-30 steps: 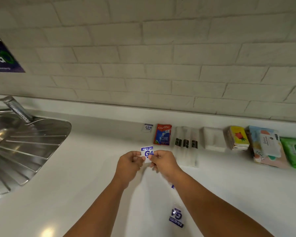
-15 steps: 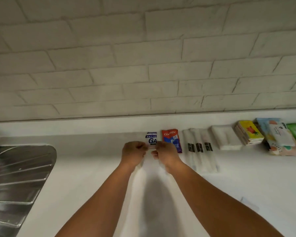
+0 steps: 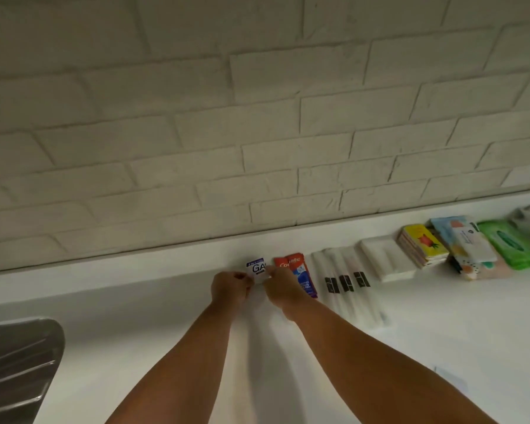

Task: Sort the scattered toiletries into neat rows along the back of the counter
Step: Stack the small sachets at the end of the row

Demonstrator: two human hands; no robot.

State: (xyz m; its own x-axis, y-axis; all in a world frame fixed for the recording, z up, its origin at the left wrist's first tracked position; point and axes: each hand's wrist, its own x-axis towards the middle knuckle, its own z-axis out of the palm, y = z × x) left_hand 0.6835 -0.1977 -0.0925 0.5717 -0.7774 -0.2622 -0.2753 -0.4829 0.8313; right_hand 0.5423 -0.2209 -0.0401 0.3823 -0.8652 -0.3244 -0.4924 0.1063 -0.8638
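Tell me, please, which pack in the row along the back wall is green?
The soft pack near the row's right end: it alone is green, lying just right of the pale blue pack.

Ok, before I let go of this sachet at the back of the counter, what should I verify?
1. Left hand and right hand both pinch the sachet: ok.
2. Sachet sits next to the Colgate sachets, at the row's left end: ok.
3. Sachet lies flat on the counter: cannot tell.
4. Sachet edges square with the row: cannot tell.
5. Long white packets lie side by side in the row: ok.
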